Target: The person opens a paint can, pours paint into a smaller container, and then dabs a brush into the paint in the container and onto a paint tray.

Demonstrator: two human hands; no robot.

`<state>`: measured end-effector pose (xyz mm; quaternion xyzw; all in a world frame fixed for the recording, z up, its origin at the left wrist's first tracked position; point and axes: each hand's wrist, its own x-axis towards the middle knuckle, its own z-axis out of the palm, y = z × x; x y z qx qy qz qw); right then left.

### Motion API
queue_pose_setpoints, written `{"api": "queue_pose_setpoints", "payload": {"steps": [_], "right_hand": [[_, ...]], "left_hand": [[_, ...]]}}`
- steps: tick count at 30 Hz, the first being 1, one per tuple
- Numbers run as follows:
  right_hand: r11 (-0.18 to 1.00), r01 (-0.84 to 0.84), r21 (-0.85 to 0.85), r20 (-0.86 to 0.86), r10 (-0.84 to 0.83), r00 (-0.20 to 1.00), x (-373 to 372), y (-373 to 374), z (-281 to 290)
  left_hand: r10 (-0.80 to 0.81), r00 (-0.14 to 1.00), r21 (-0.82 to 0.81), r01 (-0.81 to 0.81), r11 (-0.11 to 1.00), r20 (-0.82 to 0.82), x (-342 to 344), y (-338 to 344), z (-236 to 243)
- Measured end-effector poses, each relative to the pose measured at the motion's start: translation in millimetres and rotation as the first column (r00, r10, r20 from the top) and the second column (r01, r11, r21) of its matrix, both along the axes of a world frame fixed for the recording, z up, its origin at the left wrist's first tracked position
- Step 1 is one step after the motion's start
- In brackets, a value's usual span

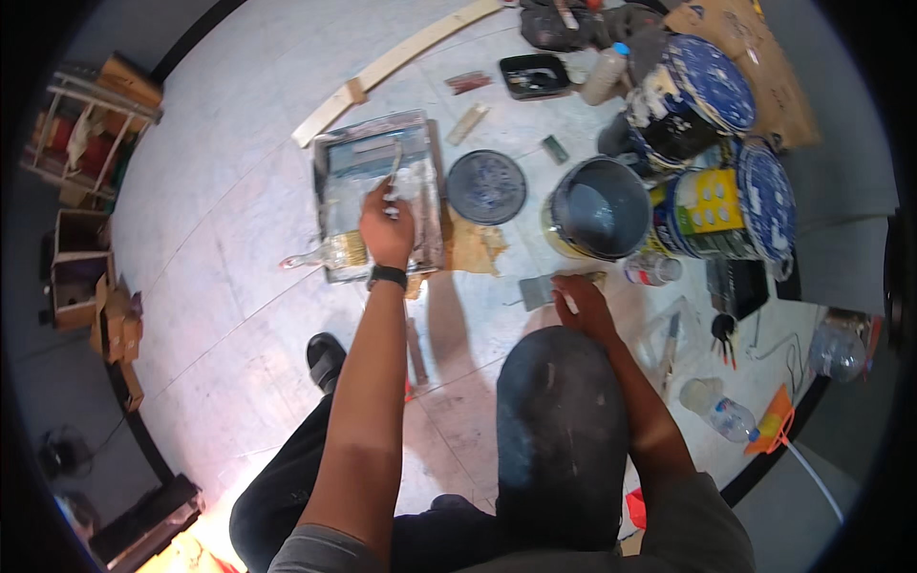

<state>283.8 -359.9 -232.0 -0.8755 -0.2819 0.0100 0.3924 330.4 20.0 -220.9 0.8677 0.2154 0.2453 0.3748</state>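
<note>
My left hand is closed round the handle of a small paint roller. The roller lies in the grey-white paint tray, at its far end. Across the tray's near left edge rests a paintbrush with pale bristles, its handle sticking out to the left. My right hand, beside my raised knee, is closed on what looks like a putty knife. Its flat grey blade points left near the floor; the fingers partly hide its handle. Just beyond stands an open bucket of grey-blue paint.
A round paint-stained lid lies between tray and bucket. Paint-smeared buckets with blue lids stand at the far right, near a black tray. A wooden strip lies beyond the paint tray. Plastic bottles lie at right.
</note>
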Motion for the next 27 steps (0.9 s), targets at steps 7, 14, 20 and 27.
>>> {"api": "queue_pose_setpoints", "payload": {"steps": [7,14,20,27], "right_hand": [[0.987,-0.006,0.162,-0.485,0.085,0.870,-34.4,2.7,-9.6],[0.997,0.025,0.076,-0.390,0.007,0.921,-27.0,-6.2,-20.6],[0.992,0.055,0.112,-0.343,-0.014,0.939,-4.5,-2.4,11.6],[0.975,0.151,0.163,-0.356,-0.084,0.930,21.5,11.6,73.0]], "left_hand": [[0.656,0.532,0.521,-0.403,0.753,-0.536,-105.2,163.0,-30.2],[0.497,0.700,-0.606,-0.705,0.367,-0.513,-103.8,196.0,-82.9],[0.525,0.762,-0.713,-0.602,0.360,-0.379,-101.2,211.4,-75.1],[0.068,0.998,-0.459,-0.061,0.887,0.000,-42.5,174.7,61.8]]}}
